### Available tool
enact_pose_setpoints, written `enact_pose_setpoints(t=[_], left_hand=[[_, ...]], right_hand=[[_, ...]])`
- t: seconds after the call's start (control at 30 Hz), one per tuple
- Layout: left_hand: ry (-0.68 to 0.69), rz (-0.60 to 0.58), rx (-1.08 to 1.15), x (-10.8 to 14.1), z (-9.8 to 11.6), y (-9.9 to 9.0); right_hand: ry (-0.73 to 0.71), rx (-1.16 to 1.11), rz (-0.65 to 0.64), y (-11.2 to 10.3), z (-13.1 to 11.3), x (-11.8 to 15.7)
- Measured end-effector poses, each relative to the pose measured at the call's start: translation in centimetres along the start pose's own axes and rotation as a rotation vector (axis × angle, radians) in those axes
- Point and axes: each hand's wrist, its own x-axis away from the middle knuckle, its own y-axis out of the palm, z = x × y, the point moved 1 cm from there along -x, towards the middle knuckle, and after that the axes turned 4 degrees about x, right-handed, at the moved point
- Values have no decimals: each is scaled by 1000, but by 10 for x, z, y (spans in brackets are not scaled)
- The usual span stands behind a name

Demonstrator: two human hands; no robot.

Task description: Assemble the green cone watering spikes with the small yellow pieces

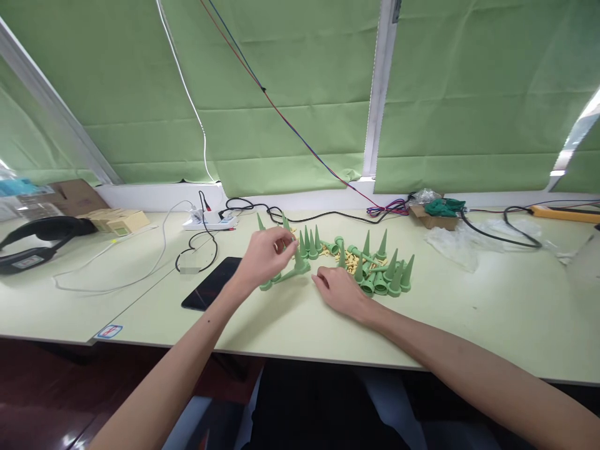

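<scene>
Two bare hands were at a pale table [469, 325], among many green spikes [407, 273]. The left hand [265, 256] was over the left end of the spikes, its thumb and fingertips drawn together; whether they pinched anything was too small to tell. The right hand [338, 290] lay low on the table, fingers curled, at the near left side of the larger cluster; whether it held something could not be told. Small yellow pieces [352, 264] lay scattered among the spikes, most of which stood point up. To the left was a dark tablet [210, 284], with a white power strip [210, 220] beyond it on the far side.
</scene>
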Motion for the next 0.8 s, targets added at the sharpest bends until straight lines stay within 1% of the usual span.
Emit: enact_pose_setpoints(t=[0.1,0.17,0.27,0.33,0.5,0.67,0.73,0.8], left_hand=[[72,4,38,13,0,20],[92,1,55,19,-2,33],[53,-21,106,24,-5,48],[13,-36,167,26,-6,54],[-54,-36,267,28,-8,59],[-57,-82,295,27,-7,57],[-71,-62,260,25,-9,55],[-111,6,199,22,-13,54]], right_hand=[[10,37,61,-5,-2,1],[29,50,92,-7,-2,2],[61,43,119,-9,-3,2],[67,25,119,-9,-3,2],[67,-86,98,-3,-1,2],[44,-201,90,-2,-1,2],[26,-222,82,-2,-1,1],[12,-226,66,-2,-1,0]])
